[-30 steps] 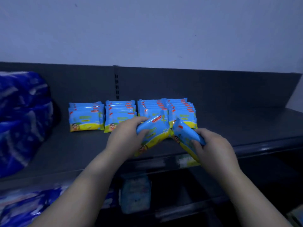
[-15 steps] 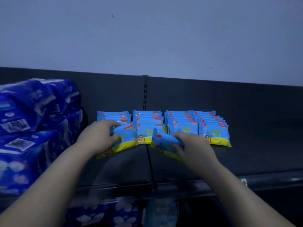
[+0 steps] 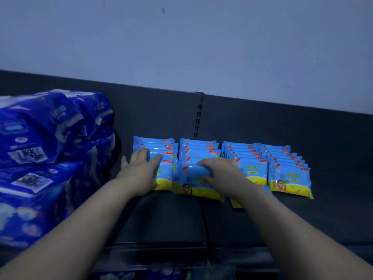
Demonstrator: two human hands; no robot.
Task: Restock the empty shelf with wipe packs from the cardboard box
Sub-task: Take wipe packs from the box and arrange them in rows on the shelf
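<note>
Four rows of blue-and-yellow wipe packs [image 3: 290, 174] stand on the dark shelf [image 3: 333, 209]. My left hand [image 3: 139, 168] lies with fairly straight fingers on the front pack of the leftmost row [image 3: 163, 174], thumb spread out to the left. My right hand [image 3: 220, 170] grips the top edge of a wipe pack [image 3: 191, 182] standing at the front of the second row. A yellow edge of another pack [image 3: 236, 204] shows under my right forearm. The cardboard box is out of sight.
Large dark-blue bagged packs [image 3: 40, 158] are stacked on the shelf's left end, close to my left arm. An upright slotted rail [image 3: 198, 118] splits the shelf's back panel. The shelf's front lip [image 3: 161, 249] runs below my arms, with a lower shelf beneath.
Both hands have pushed forward to the rows. My left hand has set its pack at the front of the leftmost row and flattened on it. My right hand has stood its pack at the second row.
</note>
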